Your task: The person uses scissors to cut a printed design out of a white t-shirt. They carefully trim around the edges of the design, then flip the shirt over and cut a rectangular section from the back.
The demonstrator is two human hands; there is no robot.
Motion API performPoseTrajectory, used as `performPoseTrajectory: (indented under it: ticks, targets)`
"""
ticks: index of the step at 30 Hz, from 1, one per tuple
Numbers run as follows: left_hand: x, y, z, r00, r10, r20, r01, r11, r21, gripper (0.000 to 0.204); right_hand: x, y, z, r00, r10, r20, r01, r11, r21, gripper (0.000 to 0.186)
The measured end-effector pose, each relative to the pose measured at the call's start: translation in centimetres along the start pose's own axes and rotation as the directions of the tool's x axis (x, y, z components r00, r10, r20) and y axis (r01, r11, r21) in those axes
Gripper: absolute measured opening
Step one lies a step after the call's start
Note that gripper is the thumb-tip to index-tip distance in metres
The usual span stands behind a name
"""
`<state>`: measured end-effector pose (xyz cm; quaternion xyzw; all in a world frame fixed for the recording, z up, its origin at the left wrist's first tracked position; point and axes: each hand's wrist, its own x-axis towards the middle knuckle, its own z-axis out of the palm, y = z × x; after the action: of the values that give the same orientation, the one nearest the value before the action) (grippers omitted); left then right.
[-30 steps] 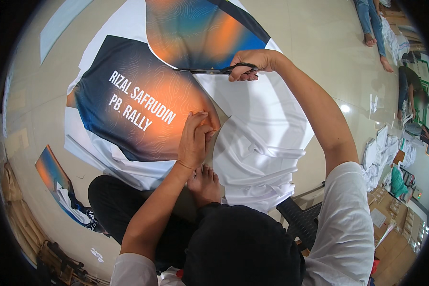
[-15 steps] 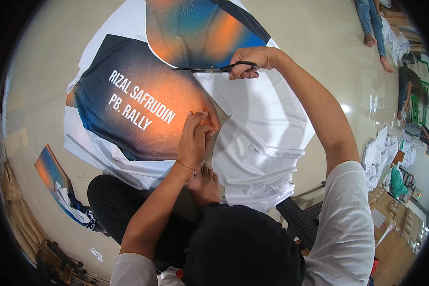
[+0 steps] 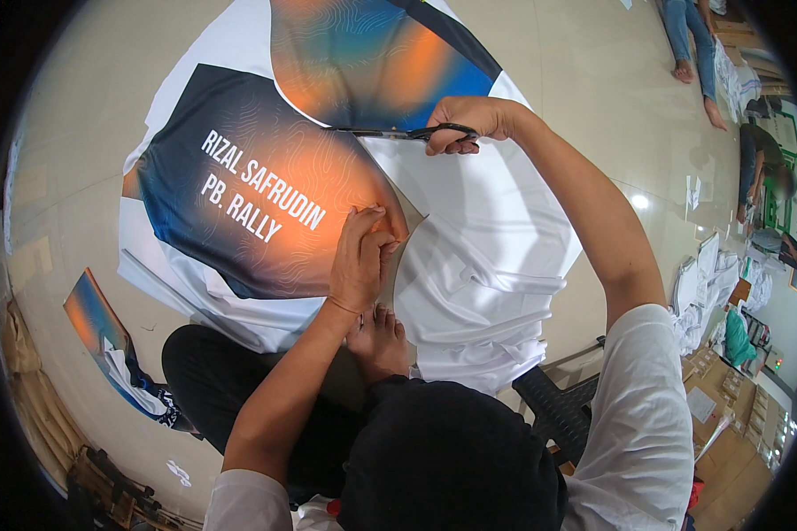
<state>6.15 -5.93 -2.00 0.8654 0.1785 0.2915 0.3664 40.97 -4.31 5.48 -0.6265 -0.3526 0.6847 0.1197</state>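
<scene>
A big sheet of white cloth (image 3: 496, 257) is spread flat on the floor (image 3: 584, 71), so that it can be cut without folds. Two printed shapes in dark blue and orange are seen on it: one with white letters (image 3: 257, 195) near the person's knees, and another (image 3: 372, 53) farther away. A pair of black scissors (image 3: 407, 134) is gripped by the right hand (image 3: 469, 122), with the fingers closed through the handles. The blades are pointed to the left, along the gap between the two printed shapes, where the white edge runs. The left hand (image 3: 360, 261) is pressed down on the edge of the lettered shape, with its fingers bent and pinched on the cloth, likely so the cloth is kept tight and does not slide. A bare foot (image 3: 379, 341) is tucked just under that hand, by the cloth's near edge. More printed scraps (image 3: 106, 336) are left on the floor at the left. Other people are seen far off at the right.
</scene>
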Motion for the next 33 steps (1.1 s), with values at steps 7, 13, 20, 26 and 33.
performPoseTrajectory:
  ticks: [7,13,20,26,33]
  targets:
    - [0.0,0.1,-0.1,1.000,-0.008,0.007,0.008,1.000,0.005,0.022,0.2,-0.2,-0.3,1.000,0.006,0.000,-0.006,0.999,-0.037,0.029]
    - [0.0,0.1,0.0,1.000,-0.016,0.003,0.016,1.000,0.009,0.022,0.0,-0.2,-0.2,1.000,0.012,-0.011,-0.012,0.999,-0.041,0.029]
    - [0.0,0.2,0.0,1.000,-0.013,-0.010,0.013,1.000,0.005,0.022,0.0,0.1,0.4,1.000,0.012,-0.021,-0.012,0.999,-0.036,0.030]
    - [0.0,0.1,0.0,1.000,-0.009,-0.018,0.009,1.000,-0.013,0.022,-0.2,0.5,1.4,0.999,-0.020,-0.026,0.021,0.999,0.036,0.029]
    - [-0.1,0.1,-0.1,1.000,-0.023,-0.010,0.023,1.000,-0.015,0.020,-0.3,1.0,2.3,0.998,-0.023,-0.054,0.027,0.997,0.078,0.029]
